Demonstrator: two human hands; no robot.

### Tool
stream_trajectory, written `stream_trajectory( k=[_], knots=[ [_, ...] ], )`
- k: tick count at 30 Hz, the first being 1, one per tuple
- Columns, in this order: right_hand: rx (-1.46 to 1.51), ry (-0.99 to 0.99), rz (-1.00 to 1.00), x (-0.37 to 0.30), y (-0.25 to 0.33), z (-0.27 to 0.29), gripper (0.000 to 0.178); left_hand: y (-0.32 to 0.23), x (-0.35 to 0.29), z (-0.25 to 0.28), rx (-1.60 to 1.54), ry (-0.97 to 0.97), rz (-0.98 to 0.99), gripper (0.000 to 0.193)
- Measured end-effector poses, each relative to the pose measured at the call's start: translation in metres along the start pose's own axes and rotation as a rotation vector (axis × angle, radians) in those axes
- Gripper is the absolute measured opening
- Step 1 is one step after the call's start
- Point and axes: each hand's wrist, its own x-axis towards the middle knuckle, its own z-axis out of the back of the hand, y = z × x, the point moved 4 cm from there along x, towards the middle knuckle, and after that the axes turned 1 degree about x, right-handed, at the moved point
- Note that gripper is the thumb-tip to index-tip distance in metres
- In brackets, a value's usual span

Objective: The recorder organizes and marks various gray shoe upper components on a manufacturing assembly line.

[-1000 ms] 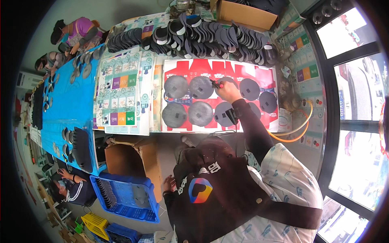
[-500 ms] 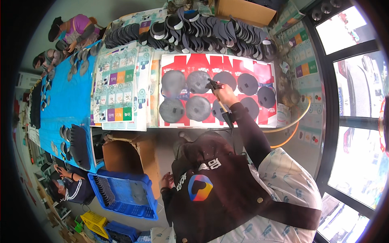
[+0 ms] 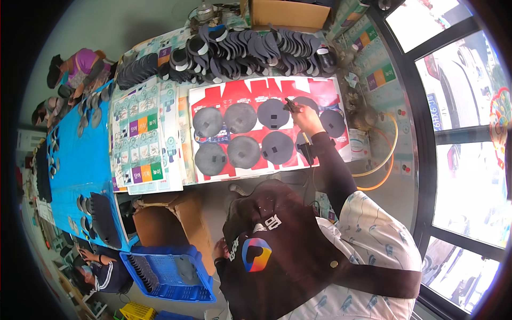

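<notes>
Apron (image 3: 290, 240): dark brown, white lettering across the chest
Emblem (image 3: 256, 255): rounded, blue, yellow and red
Strap (image 3: 389, 281): broad, dark brown
Stud (image 3: 334, 264): round, brass-coloured
Shirt (image 3: 378, 232): whitish, teal-blue print
Forearm sleeve (image 3: 337, 168): black, close-fitting
Right hand (image 3: 308, 119): bare

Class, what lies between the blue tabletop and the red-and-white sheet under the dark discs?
Overlapping printed sheets lie between the blue tabletop and the red-and-white sheet; the head view shows this.
</notes>
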Motion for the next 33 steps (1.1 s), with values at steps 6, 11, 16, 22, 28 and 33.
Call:
stream_trajectory(
  k=[6,11,16,22,28,33],
  knots=[
    [0.047,0.100,0.089,0.003,-0.021,-0.011,0.028,0.000,0.007,-0.005,0.485,-0.018,-0.072,0.047],
    [-0.141,-0.049,0.227,0.014,-0.032,0.001,0.025,-0.025,0.014,-0.060,0.933,-0.091,-0.207,0.044],
    [-0.101,0.182,0.282,0.013,-0.007,0.001,0.025,-0.019,0.006,-0.072,0.552,-0.346,-0.102,0.033],
    [-0.153,0.146,0.296,0.027,-0.011,0.001,0.028,0.022,-0.001,-0.030,0.408,-0.480,-0.055,0.032],
    [-0.126,-0.006,0.185,0.025,-0.035,0.024,0.030,0.035,0.004,-0.034,0.485,-0.468,-0.016,0.035],
    [-0.111,0.270,0.061,0.002,-0.040,0.001,0.033,0.040,0.008,-0.043,0.338,-0.486,-0.050,0.032]
  ],
)
